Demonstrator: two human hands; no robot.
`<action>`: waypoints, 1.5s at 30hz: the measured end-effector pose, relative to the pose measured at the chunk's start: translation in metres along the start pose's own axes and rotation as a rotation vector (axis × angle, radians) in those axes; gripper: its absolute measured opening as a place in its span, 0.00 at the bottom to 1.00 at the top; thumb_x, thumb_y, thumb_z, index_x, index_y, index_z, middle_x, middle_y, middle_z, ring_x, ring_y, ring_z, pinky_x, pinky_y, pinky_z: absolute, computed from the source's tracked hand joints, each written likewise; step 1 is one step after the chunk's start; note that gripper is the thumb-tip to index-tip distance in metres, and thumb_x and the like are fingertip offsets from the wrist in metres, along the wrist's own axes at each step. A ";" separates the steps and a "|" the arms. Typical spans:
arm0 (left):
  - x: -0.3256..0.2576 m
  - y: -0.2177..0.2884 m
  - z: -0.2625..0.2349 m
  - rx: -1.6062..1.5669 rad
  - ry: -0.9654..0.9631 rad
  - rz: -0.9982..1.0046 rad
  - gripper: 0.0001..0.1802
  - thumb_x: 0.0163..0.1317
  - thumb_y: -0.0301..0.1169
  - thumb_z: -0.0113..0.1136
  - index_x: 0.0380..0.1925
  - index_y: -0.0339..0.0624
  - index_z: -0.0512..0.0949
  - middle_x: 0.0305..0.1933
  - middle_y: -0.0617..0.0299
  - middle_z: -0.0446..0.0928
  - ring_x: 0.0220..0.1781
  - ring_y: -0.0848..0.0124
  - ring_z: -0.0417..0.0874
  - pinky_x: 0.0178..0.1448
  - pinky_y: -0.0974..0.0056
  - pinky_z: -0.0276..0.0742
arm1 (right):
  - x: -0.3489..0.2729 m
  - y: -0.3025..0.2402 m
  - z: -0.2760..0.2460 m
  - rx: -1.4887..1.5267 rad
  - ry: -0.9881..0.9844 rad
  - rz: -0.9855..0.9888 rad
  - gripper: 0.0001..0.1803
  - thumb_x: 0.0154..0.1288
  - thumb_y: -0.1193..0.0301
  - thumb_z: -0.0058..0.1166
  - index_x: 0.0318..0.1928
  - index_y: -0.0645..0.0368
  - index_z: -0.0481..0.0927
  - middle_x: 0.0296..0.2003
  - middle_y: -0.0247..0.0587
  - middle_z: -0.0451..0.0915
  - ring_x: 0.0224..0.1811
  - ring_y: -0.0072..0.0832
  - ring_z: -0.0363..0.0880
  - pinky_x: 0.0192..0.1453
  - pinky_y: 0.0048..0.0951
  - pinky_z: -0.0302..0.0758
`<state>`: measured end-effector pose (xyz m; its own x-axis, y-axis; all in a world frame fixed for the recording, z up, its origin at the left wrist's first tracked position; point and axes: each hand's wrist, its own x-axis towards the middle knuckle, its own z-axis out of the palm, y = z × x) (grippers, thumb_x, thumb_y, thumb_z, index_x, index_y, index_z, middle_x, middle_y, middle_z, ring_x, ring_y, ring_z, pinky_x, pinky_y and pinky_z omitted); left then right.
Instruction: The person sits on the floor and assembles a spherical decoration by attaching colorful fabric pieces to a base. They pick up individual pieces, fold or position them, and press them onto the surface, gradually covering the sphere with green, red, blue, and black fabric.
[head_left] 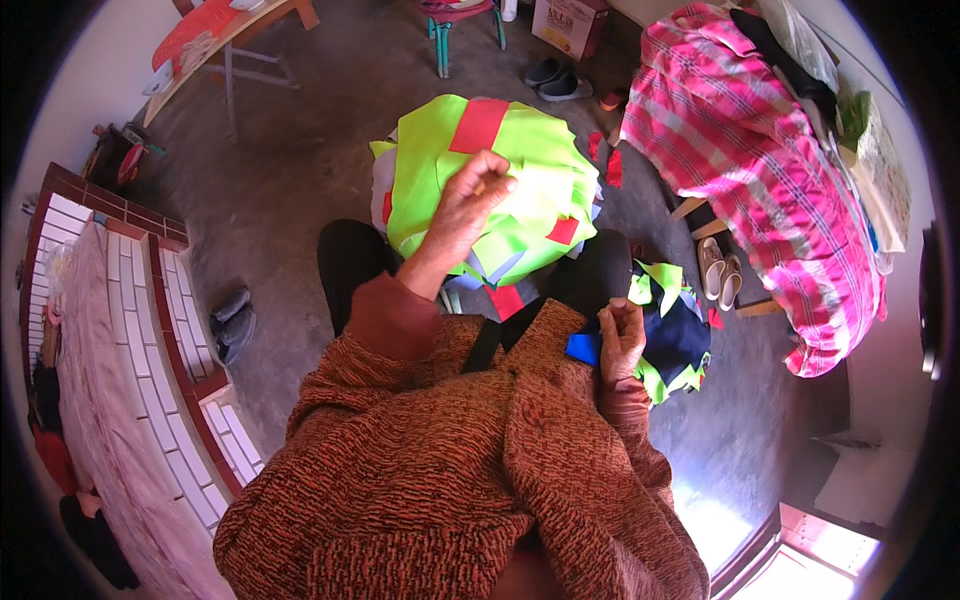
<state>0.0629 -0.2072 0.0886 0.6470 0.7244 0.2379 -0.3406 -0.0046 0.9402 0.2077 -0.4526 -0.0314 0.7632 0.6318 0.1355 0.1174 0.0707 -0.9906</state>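
Note:
My left hand [462, 215] is raised over a round heap of neon yellow-green cloth [420, 190] with red patches. Its thumb and fingers are pinched together; whatever they may hold is too small to make out. Beside my right thigh, my right hand [622, 338] is closed with fingertips together, and I cannot see what is in it. A blue piece of cloth [582, 347] shows right beside that hand, though I cannot tell whether it is gripped. Just beyond lies a pile of dark navy cloth [675, 335] with neon green scraps [662, 280].
Red scraps [614, 168] lie on the grey floor. To the right, a pink plaid cloth [740, 170] covers a piece of furniture, with pale shoes [720, 272] by its legs. Dark slippers [560, 82], a carton [568, 28] and a green-legged stool [441, 48] stand ahead. White-tiled brickwork [150, 350] runs along the left.

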 end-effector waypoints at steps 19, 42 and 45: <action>-0.032 -0.034 -0.094 -0.135 0.287 -0.376 0.09 0.61 0.30 0.53 0.39 0.41 0.67 0.35 0.57 0.77 0.32 0.65 0.83 0.29 0.62 0.80 | 0.001 -0.003 0.001 -0.027 -0.031 0.011 0.09 0.61 0.81 0.52 0.42 0.61 0.73 0.34 0.29 0.73 0.35 0.14 0.70 0.39 0.16 0.67; -0.058 -0.048 -0.132 0.773 0.306 -0.181 0.19 0.55 0.26 0.60 0.46 0.41 0.66 0.31 0.62 0.75 0.28 0.75 0.76 0.24 0.69 0.72 | 0.005 -0.032 -0.019 -0.076 -0.499 0.073 0.27 0.50 0.86 0.53 0.53 0.58 0.70 0.37 0.32 0.74 0.41 0.20 0.72 0.48 0.20 0.67; -0.057 -0.023 -0.107 1.167 0.444 -0.001 0.22 0.49 0.29 0.66 0.44 0.43 0.69 0.32 0.60 0.77 0.30 0.66 0.79 0.37 0.62 0.73 | 0.003 -0.021 -0.023 0.174 -0.445 0.175 0.23 0.55 0.87 0.54 0.51 0.57 0.71 0.35 0.29 0.73 0.39 0.17 0.71 0.47 0.18 0.67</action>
<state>-0.0387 -0.1749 0.0270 0.2833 0.8935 0.3483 0.6146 -0.4480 0.6493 0.2222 -0.4695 -0.0092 0.4128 0.9107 -0.0166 -0.1248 0.0385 -0.9914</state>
